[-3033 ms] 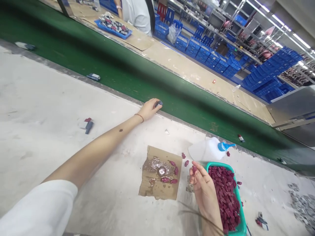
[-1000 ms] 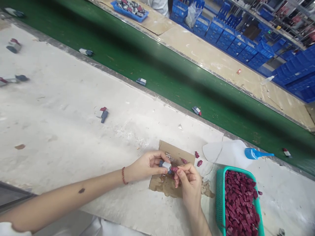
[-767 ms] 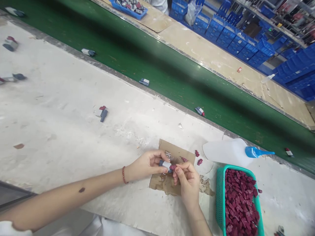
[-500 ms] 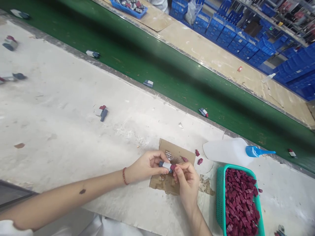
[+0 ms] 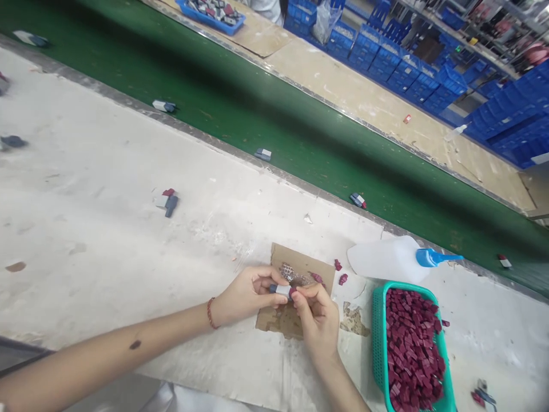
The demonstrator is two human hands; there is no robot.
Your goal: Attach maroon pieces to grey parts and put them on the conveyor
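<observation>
Between finger and thumb, my left hand (image 5: 246,294) grips a small grey-and-blue plastic part (image 5: 282,290). My right hand (image 5: 318,317) pinches a small maroon piece (image 5: 293,292) against the right end of that part; the two touch. Both hands hover over a torn cardboard sheet (image 5: 295,257) that has shiny wet-looking patches and a few maroon pieces on it. To the right of my right hand stands a green basket (image 5: 379,332) heaped with maroon pieces (image 5: 414,349). Behind it a white bottle (image 5: 384,258) with a blue nozzle lies on its side.
A green conveyor belt (image 5: 214,129) crosses beyond the table, carrying several grey-and-blue parts. An assembled part (image 5: 167,201) lies left on the white table (image 5: 128,240), another (image 5: 484,395) at lower right. Across the belt are a blue tray (image 5: 214,20) of parts and blue crates (image 5: 403,74).
My left hand came back from the belt with the grey-and-blue part. My right hand brought the maroon piece to it, and it now sits closer against the end. Belt parts moved right.
</observation>
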